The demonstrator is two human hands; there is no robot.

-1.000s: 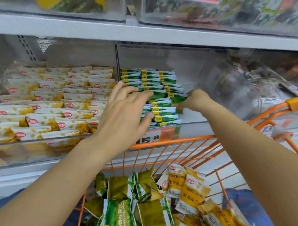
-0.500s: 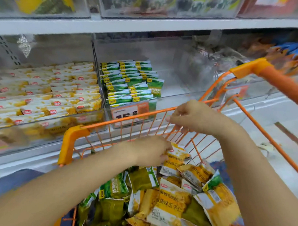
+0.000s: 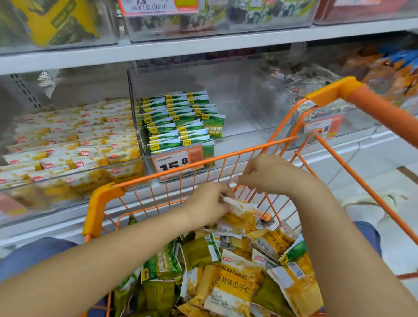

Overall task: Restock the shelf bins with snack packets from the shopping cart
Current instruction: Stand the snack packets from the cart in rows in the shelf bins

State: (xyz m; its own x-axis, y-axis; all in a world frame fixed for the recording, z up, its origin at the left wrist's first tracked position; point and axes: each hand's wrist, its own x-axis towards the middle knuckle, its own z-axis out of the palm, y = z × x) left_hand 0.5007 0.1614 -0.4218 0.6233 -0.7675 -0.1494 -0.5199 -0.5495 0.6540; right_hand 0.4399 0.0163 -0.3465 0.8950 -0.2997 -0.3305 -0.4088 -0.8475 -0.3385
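head view: my left hand [image 3: 208, 203] pinches a yellow snack packet [image 3: 239, 218] above the pile in the orange shopping cart [image 3: 100, 202]. my right hand [image 3: 271, 174] hovers beside it, fingers curled, holding nothing i can see. the green-packet shelf bin [image 3: 240, 112] sits behind, partly filled.

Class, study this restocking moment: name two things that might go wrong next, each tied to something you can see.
1. The left hand pinches only the yellow packet by its top edge, so it may slip back into the cart.
2. Green and yellow packets lie mixed there; one might land in the wrong bin.
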